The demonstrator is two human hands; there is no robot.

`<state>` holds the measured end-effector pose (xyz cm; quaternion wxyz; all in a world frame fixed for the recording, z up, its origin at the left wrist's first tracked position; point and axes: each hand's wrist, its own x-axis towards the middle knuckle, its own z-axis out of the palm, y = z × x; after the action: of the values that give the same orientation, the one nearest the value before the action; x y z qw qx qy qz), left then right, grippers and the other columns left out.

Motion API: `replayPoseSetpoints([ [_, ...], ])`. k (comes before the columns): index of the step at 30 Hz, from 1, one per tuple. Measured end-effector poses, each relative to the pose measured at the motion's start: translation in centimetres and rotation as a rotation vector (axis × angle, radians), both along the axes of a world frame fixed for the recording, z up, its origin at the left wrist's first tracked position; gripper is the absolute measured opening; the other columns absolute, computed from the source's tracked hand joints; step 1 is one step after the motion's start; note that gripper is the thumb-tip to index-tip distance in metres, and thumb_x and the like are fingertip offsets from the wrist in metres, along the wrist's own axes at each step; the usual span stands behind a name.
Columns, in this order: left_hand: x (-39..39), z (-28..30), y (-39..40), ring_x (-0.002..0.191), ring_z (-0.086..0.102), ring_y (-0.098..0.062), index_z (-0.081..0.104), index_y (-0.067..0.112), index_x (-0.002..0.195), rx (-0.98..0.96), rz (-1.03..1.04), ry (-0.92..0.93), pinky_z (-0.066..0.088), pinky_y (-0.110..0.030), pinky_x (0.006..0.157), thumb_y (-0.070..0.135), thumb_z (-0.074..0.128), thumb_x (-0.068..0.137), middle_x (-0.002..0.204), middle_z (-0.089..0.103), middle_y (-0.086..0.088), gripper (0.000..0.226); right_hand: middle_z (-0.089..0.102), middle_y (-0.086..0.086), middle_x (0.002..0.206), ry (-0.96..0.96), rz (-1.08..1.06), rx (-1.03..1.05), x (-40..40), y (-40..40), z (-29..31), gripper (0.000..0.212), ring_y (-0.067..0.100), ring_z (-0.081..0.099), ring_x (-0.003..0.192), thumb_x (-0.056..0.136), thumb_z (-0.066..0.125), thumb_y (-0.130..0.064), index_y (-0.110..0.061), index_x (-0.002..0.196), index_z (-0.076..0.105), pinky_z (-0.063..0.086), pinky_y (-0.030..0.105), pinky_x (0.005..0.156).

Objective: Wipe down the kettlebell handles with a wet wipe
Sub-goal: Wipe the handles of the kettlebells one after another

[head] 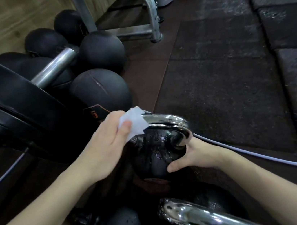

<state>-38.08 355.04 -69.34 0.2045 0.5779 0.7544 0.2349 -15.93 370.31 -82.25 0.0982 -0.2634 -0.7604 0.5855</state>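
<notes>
The left hand (pixel 108 142) is pinching a white wet wipe (pixel 134 123) w/ fingers clamped onto the near-left end of the shiny chrome kettlebell handle (pixel 166 123), whose bar is running rightward from those fingers toward the right hand (pixel 193 155), which is cupping the black kettlebell body (pixel 153 157), fingers curled on it.

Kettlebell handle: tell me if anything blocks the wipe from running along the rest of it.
Nothing visible does. The left hand presses the wet wipe on the chrome handle, whose arc is bare. The right hand grips the kettlebell body lower down.
</notes>
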Motion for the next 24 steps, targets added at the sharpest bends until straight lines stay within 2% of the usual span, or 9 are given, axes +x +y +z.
replayPoseSetpoints([
  [3,-1.9,-3.0,0.8,0.105,0.058,-0.019,0.052,0.019,0.093,0.068,0.304,-0.503,0.049,-0.02,0.079,0.029,0.034,0.113,0.095,0.054,0.006,0.028,0.042,-0.013,0.154,-0.009,0.01,0.039,-0.1,0.1,-0.2,0.108,0.004,0.041,0.142,0.057,0.101,-0.041,-0.041,0.148,0.042,0.037,0.038,0.12],
  [5,-2.1,-3.2,1.6,0.097,0.048,-0.019,0.042,0.017,0.078,0.048,0.289,-0.326,0.047,-0.03,0.079,0.015,0.032,0.113,0.088,0.05,0.001,0.036,0.045,-0.014,0.152,-0.007,0.018,0.026,0.0,0.1,-0.2,0.107,0.0,0.043,0.14,0.059,0.1,-0.037,-0.037,0.149,0.042,0.038,0.035,0.12],
  [9,1.3,1.5,1.6,0.094,0.057,-0.004,0.053,0.027,0.099,0.051,0.036,-0.059,0.045,-0.04,0.09,0.06,0.025,0.106,0.098,0.06,0.017,0.044,0.048,-0.015,0.15,-0.015,0.012,0.008,0.1,0.0,0.2,0.107,0.001,0.044,0.14,0.058,0.101,-0.035,-0.034,0.148,0.043,0.038,0.035,0.12],
  [11,3.0,2.2,2.4,0.105,0.058,-0.021,0.052,0.025,0.105,-0.027,-0.111,0.371,0.042,-0.046,0.097,0.059,0.018,0.103,0.108,0.058,0.005,0.049,0.049,-0.014,0.15,-0.021,0.0,0.03,-0.1,-0.1,0.0,0.11,0.003,0.044,0.141,0.058,0.101,-0.033,-0.031,0.149,0.041,0.038,0.034,0.119],
  [13,6.0,2.1,4.7,0.102,0.061,-0.027,0.051,0.024,0.101,0.013,-0.193,0.713,0.041,-0.048,0.105,0.057,0.02,0.1,0.104,0.061,0.001,0.046,0.05,-0.021,0.146,-0.042,0.008,0.029,-0.1,0.0,0.1,0.101,-0.006,0.043,0.137,0.062,0.1,-0.028,-0.036,0.145,0.043,0.037,0.013,0.111],
  [15,8.5,1.7,5.9,0.092,0.064,-0.029,0.06,0.02,0.102,0.077,-0.299,0.823,0.037,-0.055,0.113,0.055,0.029,0.099,0.096,0.064,-0.001,0.047,0.048,-0.034,0.134,-0.063,0.024,0.026,0.3,0.2,0.3,0.088,-0.022,0.04,0.127,0.066,0.097,-0.031,-0.049,0.132,0.042,0.035,-0.004,0.094],
  [18,8.4,1.2,5.8,0.086,0.064,-0.028,0.062,0.019,0.102,0.116,-0.292,0.819,0.032,-0.061,0.117,0.057,0.033,0.1,0.09,0.063,0.0,0.048,0.041,-0.041,0.125,-0.082,0.046,0.0,0.5,0.2,0.4,0.085,-0.04,0.035,0.107,0.068,0.095,-0.033,-0.052,0.127,0.038,0.034,-0.008,0.085],
  [21,6.3,2.2,4.8,0.1,0.062,-0.026,0.056,0.025,0.112,0.074,-0.211,0.773,0.027,-0.057,0.12,0.063,0.019,0.1,0.102,0.061,0.004,0.055,0.052,-0.02,0.142,-0.028,-0.001,-0.024,0.1,0.0,0.1,0.099,-0.014,0.048,0.128,0.062,0.1,-0.023,-0.039,0.142,0.043,0.043,0.015,0.107],
  [24,1.5,1.1,3.0,0.113,0.059,-0.023,0.053,0.032,0.114,-0.009,-0.075,0.476,0.032,-0.052,0.114,0.069,0.009,0.097,0.111,0.062,0.007,0.059,0.053,-0.008,0.147,-0.022,-0.034,-0.013,0.1,-0.1,-0.5,0.105,0.008,0.051,0.136,0.054,0.103,-0.035,-0.032,0.144,0.049,0.043,0.04,0.116],
])
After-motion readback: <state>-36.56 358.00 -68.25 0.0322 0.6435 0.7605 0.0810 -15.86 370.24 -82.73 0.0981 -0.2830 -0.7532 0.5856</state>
